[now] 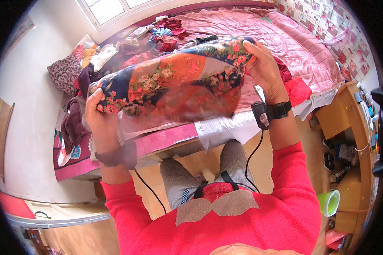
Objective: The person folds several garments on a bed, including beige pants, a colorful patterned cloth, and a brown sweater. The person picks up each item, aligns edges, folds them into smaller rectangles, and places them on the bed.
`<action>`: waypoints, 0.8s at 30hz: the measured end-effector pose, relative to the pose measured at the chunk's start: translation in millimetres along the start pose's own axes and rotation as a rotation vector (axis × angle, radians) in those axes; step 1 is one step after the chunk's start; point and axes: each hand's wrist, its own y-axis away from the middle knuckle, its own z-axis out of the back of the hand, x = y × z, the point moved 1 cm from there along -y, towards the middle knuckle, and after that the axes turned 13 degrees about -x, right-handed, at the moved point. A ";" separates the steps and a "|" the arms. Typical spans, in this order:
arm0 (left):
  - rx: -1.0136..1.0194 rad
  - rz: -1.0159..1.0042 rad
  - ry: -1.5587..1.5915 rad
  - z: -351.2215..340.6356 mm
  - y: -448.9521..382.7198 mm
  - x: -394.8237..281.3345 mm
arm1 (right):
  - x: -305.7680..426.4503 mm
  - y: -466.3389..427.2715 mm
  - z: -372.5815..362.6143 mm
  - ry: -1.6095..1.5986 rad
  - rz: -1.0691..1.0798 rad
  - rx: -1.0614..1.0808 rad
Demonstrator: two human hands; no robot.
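A floral patchwork-print cloth (166,78) in orange, navy and grey is stretched between my two hands above the edge of the bed. My left hand (99,106) grips its left corner, thumb on top. At the upper right corner, my right hand (263,65) pinches the fabric. The lower part of the cloth hangs down and is blurred. Each wrist wears a black strapped device with a cable. Behind the cloth lies the bed's pink quilted cover (242,27), partly hidden by it.
Loose clothes (166,38) are heaped across the bed, with a patterned cushion (65,73) by the wall. Dark purple garments (73,122) lie at the left end. A red cloth (296,91) rests at right. A wooden desk (341,111) and a green bin (330,204) stand to my right.
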 end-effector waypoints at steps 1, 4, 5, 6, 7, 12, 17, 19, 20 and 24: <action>-0.064 0.021 -0.037 -0.2 3.4 0.2 | 5.8 0.8 0.9 -0.018 0.020 0.048; -0.216 -0.113 -0.346 22.7 27.6 16.8 | -2.7 13.6 13.7 0.029 -0.026 -0.025; -0.298 -0.165 -0.527 35.4 36.9 31.8 | -12.8 24.0 22.9 0.071 -0.063 -0.095; -0.346 -0.035 -0.516 52.0 46.8 41.4 | -23.7 35.7 33.0 0.055 -0.085 -0.023; -0.354 0.213 -0.390 69.0 57.8 53.0 | -40.2 39.8 43.0 0.266 -0.114 -0.097; -0.261 0.505 -0.291 132.0 139.1 139.1 | -122.9 121.2 107.3 0.355 -0.528 -0.078; -0.464 0.725 -0.385 167.6 199.2 170.1 | -172.4 198.7 147.3 0.419 -0.803 -0.308; -0.371 0.715 -0.353 172.2 207.6 171.0 | -175.2 209.5 154.1 0.315 -0.768 -0.264; -0.406 0.765 -0.394 174.4 209.7 171.6 | -175.2 212.6 157.3 0.343 -0.818 -0.353; -0.298 0.722 -0.569 182.1 206.6 175.4 | -170.3 202.4 167.0 0.563 -0.754 -0.245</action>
